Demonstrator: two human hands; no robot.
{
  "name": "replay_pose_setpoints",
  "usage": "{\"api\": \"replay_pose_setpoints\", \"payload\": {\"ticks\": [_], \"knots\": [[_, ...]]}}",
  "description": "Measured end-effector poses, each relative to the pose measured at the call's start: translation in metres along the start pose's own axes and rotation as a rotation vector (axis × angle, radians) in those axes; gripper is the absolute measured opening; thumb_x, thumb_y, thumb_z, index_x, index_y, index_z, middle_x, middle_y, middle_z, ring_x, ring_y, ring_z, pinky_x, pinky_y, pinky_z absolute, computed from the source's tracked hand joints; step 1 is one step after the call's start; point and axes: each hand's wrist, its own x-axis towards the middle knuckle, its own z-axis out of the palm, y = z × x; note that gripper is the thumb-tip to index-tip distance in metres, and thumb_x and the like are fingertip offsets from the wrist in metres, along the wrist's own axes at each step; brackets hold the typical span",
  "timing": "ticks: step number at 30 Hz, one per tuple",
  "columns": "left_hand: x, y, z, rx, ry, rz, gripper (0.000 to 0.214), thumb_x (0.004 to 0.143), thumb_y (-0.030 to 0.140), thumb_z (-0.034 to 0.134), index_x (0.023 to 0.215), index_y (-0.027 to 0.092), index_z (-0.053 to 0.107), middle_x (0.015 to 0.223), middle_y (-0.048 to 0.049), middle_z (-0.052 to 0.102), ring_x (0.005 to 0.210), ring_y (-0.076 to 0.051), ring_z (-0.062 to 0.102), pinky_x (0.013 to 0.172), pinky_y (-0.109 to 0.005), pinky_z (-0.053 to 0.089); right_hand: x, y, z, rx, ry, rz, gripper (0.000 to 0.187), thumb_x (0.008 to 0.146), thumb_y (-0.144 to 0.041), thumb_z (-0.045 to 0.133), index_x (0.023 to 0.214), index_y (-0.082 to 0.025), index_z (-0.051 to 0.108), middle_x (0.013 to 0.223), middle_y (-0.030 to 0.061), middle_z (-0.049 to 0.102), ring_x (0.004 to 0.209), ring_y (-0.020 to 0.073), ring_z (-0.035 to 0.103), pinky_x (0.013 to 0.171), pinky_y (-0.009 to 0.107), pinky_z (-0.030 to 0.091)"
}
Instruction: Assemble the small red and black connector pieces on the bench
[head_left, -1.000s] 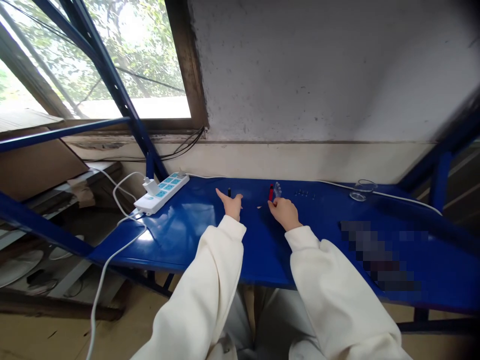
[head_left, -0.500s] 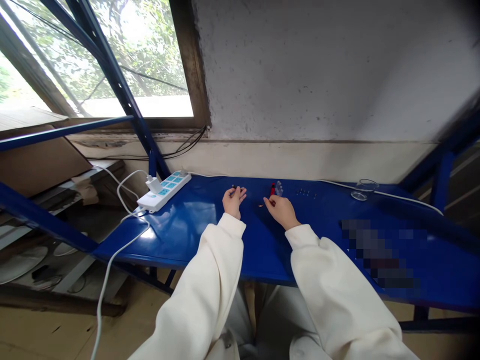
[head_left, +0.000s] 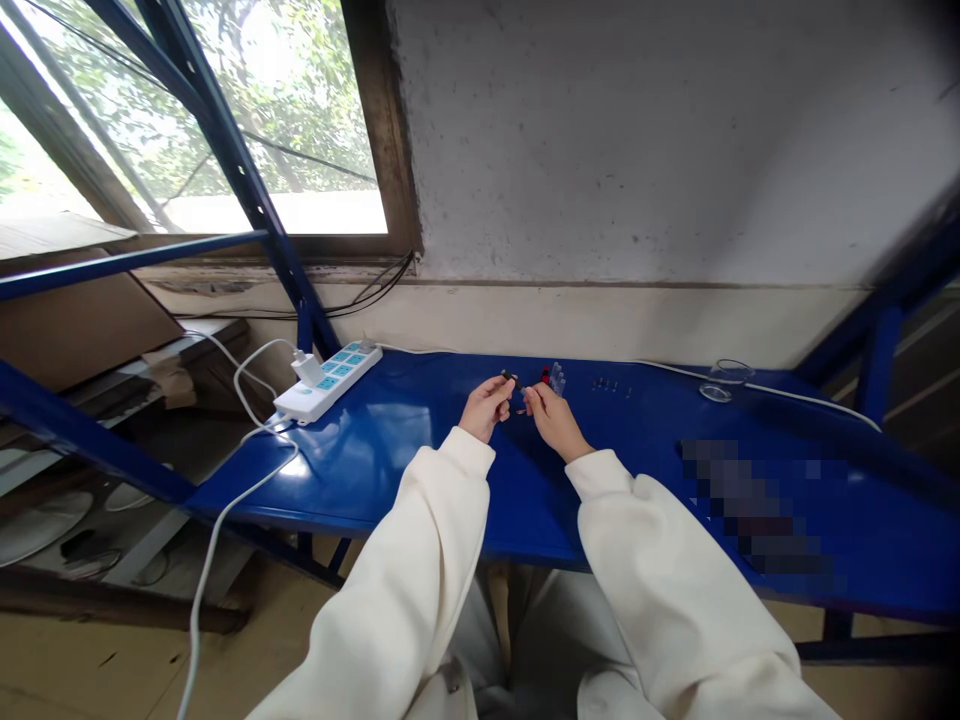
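Note:
My left hand [head_left: 487, 407] pinches a small black piece [head_left: 511, 377] between thumb and fingers, above the blue table [head_left: 420, 470]. Close beside it, my right hand [head_left: 551, 415] has its fingertips pressed together at the piece's right end; what they hold is too small to make out. Just behind the right hand are a small red item [head_left: 545, 374] and a clear plastic piece [head_left: 557, 379], both partly covered by the hand. A tiny copper-coloured bit [head_left: 520, 411] lies below the fingertips.
Several tiny metal parts [head_left: 606, 385] stand in a row to the right. A clear round container [head_left: 729, 373] is at the back right, near a white cable. A white power strip [head_left: 330, 384] sits at the left. A blurred-out patch [head_left: 757, 510] covers the right front.
My left hand has moved right and closed its fingers on the black piece. The right hand has shifted slightly left and up, so the hands now almost meet.

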Motion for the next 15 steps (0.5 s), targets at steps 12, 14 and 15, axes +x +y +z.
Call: {"api": "replay_pose_setpoints", "payload": {"ticks": [12,14,15], "knots": [[0.0001,-0.0020,0.0001,0.039,0.043,0.028,0.038,0.059,0.037,0.071,0.087,0.013,0.061,0.058,0.0039,0.046,0.038,0.000,0.036,0.036,-0.017,0.023,-0.0008,-0.0052,0.0013,0.046,-0.015,-0.001,0.029,0.086,-0.043,0.030,0.079,-0.020,0.047,0.064,-0.0006,0.056,0.057,0.0120,0.053,0.059,0.024,0.041],[-0.0002,-0.0013,0.0007,0.041,0.045,0.032,0.038,0.059,0.037,0.071,0.087,0.012,0.061,0.059,0.0037,0.046,0.038,0.000,0.036,0.036,-0.017,0.023,-0.0007,-0.0052,0.0011,0.040,-0.001,-0.008,0.029,0.085,-0.043,0.030,0.078,-0.020,0.046,0.065,0.0002,0.056,0.059,0.0127,0.053,0.060,0.024,0.041],[-0.0004,-0.0009,0.0010,0.046,0.044,0.035,0.039,0.059,0.037,0.070,0.087,0.012,0.061,0.059,0.0037,0.046,0.039,0.000,0.036,0.036,-0.017,0.023,-0.0007,-0.0052,0.0010,0.038,0.004,-0.013,0.029,0.085,-0.043,0.031,0.078,-0.020,0.046,0.065,0.0006,0.056,0.060,0.0131,0.054,0.060,0.025,0.042]]}}
